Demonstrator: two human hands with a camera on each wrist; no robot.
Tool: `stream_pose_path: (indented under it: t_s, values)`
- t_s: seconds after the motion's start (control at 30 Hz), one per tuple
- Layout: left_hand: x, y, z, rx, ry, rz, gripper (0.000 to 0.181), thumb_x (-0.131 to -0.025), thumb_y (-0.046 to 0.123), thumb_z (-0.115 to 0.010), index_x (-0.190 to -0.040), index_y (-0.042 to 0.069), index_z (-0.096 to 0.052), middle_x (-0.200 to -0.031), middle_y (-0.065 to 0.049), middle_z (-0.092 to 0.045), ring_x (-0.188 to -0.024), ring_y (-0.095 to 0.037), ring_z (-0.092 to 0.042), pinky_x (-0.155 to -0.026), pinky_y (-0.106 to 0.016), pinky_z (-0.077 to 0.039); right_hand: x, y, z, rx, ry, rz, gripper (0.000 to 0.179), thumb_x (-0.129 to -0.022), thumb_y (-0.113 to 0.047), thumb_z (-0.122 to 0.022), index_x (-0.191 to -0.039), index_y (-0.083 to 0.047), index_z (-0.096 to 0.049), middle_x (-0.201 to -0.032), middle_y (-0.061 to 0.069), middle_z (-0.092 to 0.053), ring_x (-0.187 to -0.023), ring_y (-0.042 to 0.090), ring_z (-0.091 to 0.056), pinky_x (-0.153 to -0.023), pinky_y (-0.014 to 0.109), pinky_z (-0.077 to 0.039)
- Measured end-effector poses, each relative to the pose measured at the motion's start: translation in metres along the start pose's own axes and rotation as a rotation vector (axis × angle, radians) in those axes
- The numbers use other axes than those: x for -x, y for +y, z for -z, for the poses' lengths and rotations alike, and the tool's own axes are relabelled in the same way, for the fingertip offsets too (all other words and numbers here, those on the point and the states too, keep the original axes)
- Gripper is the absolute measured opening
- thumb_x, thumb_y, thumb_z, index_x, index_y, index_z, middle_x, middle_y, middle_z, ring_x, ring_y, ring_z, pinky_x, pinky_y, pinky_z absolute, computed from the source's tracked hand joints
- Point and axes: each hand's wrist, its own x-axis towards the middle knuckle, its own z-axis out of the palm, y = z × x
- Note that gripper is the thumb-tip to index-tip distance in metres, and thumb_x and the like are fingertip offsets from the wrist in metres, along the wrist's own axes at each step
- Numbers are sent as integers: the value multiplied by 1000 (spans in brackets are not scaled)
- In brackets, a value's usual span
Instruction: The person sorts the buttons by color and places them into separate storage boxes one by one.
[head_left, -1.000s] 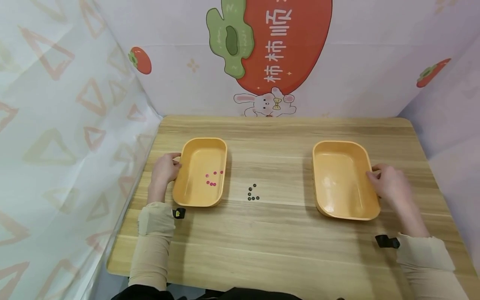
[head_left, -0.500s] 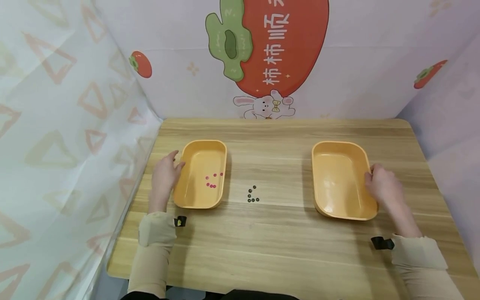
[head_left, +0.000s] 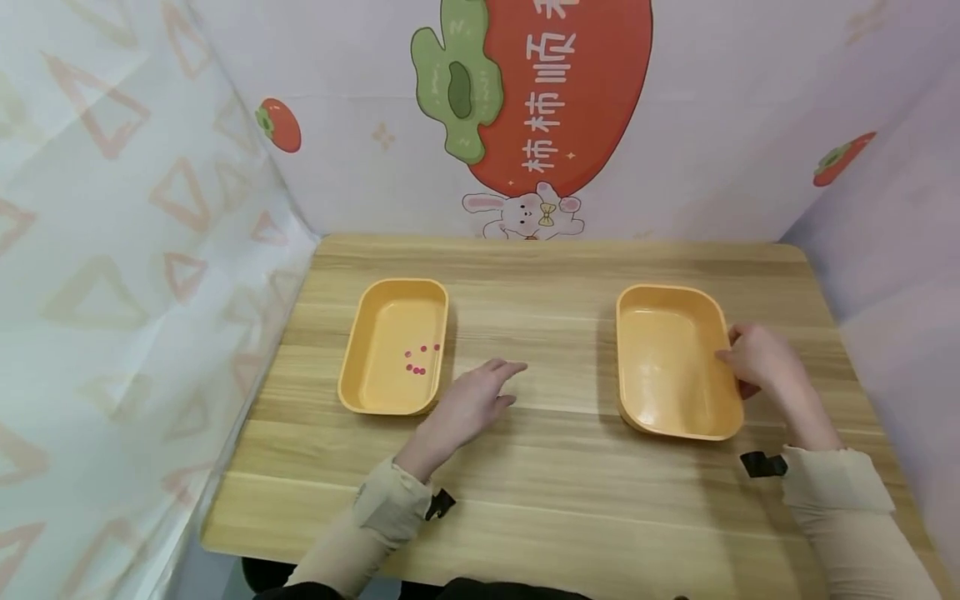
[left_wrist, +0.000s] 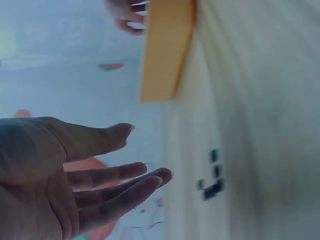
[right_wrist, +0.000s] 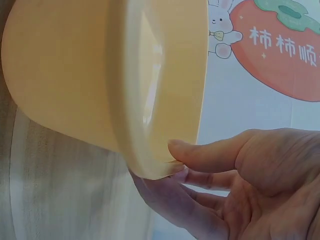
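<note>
My left hand (head_left: 468,404) is over the middle of the table with fingers extended and nothing in them. It hides several small black round pieces (left_wrist: 212,185) in the head view; the left wrist view shows them blurred on the wood, beyond the fingertips. My right hand (head_left: 768,362) pinches the right rim of a yellow plastic tray (head_left: 675,367), thumb over the inside of the rim and fingers underneath outside. No pieces show inside this tray. To the left stands a similar yellow tray (head_left: 386,333) with several small pink round pieces (head_left: 416,371) in it.
Both trays stand on a light wooden table (head_left: 540,500) with rounded corners. A printed cloth (head_left: 360,167) with a tomato-like picture and a rabbit hangs behind it, and a patterned sheet (head_left: 150,333) borders the left side.
My left hand has let go of the left tray's rim and swung right to the middle of the table, covering the black pieces. My right hand stays at the right tray's rim.
</note>
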Motion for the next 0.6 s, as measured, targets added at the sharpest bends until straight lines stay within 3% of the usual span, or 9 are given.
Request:
stream_pose_path:
  t_s: [0.1, 0.23, 0.33, 0.4, 0.6]
  values:
    - [-7, -4, -22, -95, -15, 73, 49, -100, 11, -81, -147, 9, -67, -131, -14, -76, -108, -31, -78, -89, -44, -66, 0, -3, -1, 2, -12, -9, 47, -111, -12, -55, -140, 23, -42, -77, 20, -73, -57, 23, -76, -60, 44, -66]
    - [-17, -18, -43, -230, 65, 147, 41, -98, 15, -83, -137, 10, -72, -117, -14, -76, -98, -32, -76, -75, -44, -67, 1, -5, -4, 7, 11, -25, 54, -111, -12, -55, -147, 24, -36, -77, 21, -74, -56, 23, -76, -59, 44, -65]
    - [-23, -30, -53, -254, 127, 178, 33, -98, 18, -85, -128, 11, -75, -110, -12, -76, -94, -31, -74, -72, -44, -65, 0, -5, -7, 7, 30, -26, 55, -110, -11, -56, -148, 24, -37, -78, 22, -74, -55, 23, -75, -58, 43, -65]
    - [-25, -35, -56, -209, 148, 189, 28, -98, 17, -84, -124, 9, -76, -109, -12, -76, -95, -31, -74, -75, -46, -65, 0, -5, -7, 4, 38, -25, 54, -110, -11, -57, -147, 24, -38, -80, 23, -73, -55, 23, -76, -58, 43, -65]
    - [-28, -43, -59, 47, 138, 272, 24, -100, 7, -79, -123, 5, -74, -114, -16, -77, -103, -33, -74, -92, -52, -63, 1, -3, -6, -27, 40, -14, 51, -110, -11, -57, -145, 23, -40, -86, 29, -74, -57, 26, -77, -59, 45, -66]
